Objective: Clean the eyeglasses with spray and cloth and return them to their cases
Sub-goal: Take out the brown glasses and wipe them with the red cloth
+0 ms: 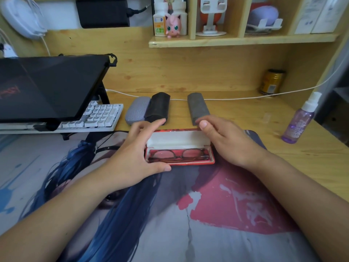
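Observation:
A red glasses case (209, 159) lies open on the printed desk mat, its white-lined lid raised. Dark-framed eyeglasses (178, 155) lie folded inside it. My left hand (136, 154) holds the case's left end, thumb along the front edge and fingers up by the lid. My right hand (224, 138) rests at the lid's right end, fingers over the top edge. Behind stand three shut cases: a lilac one (137, 110), a black one (157, 107) and a grey one (198, 107). The purple spray bottle (300, 121) stands at the right. No cloth shows.
A printed desk mat (188, 214) covers the near desk. A laptop on a stand (47, 87) and a white keyboard (98, 116) fill the left. A can (272, 82) stands at the back right, and a white cable (236, 98) runs along the wall. Shelves with small items hang above.

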Demonstrator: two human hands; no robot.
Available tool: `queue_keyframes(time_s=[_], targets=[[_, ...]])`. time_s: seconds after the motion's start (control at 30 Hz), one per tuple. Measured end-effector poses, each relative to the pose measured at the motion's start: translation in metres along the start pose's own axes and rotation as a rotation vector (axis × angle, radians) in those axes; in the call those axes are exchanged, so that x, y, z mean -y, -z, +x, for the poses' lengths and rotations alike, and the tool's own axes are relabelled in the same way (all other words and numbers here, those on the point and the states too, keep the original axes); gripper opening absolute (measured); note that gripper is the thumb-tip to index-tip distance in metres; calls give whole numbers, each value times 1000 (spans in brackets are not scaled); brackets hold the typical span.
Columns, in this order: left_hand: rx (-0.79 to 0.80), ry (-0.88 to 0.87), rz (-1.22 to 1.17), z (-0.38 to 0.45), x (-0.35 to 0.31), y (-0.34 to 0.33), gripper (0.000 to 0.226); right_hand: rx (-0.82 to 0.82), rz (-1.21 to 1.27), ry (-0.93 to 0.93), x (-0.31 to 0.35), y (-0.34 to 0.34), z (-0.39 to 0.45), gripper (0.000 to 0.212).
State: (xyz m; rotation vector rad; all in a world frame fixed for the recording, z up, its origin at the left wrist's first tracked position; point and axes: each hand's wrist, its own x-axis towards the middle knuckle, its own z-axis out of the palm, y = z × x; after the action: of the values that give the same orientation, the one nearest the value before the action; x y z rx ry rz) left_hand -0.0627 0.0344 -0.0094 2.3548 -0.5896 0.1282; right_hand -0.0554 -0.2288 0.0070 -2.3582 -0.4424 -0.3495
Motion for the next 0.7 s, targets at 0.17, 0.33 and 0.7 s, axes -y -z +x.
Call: queue_keyframes(time_s=[0.17, 0.33, 0.7], targets=[[-125, 44, 55, 4, -3, -6, 97, -87, 53, 12, 0, 34, -5, 12], [-135, 50, 31, 7, -1, -6, 99, 79, -189, -75, -7, 11, -10, 8], [35, 20, -189, 3, 15, 14, 97, 6, 9, -224, -1, -5, -3, 4]])
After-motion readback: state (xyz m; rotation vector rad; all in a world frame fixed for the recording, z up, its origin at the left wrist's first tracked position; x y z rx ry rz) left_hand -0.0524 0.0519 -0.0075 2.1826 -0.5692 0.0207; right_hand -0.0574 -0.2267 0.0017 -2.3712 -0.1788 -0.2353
